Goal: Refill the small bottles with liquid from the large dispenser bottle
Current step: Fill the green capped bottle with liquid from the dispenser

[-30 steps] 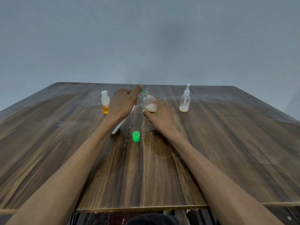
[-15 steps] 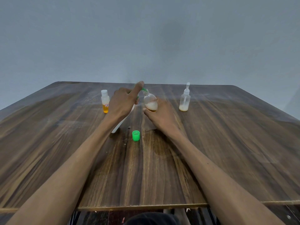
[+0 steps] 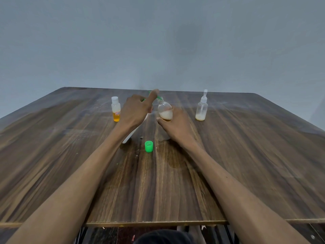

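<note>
My left hand grips the large white dispenser bottle, mostly hidden under my wrist, with my index finger lying along its green pump head. The green spout reaches to the mouth of a small clear bottle partly filled with whitish liquid. My right hand holds that small bottle from the right, above the table and slightly tilted. Its green cap lies on the wooden table below.
A small bottle with orange liquid and a white cap stands left of my hands. A clear spray bottle with a little yellowish liquid stands to the right. A grey wall rises behind the table's far edge.
The whitish liquid in the small clear bottle stands slightly higher. Both hands have stayed almost in place.
</note>
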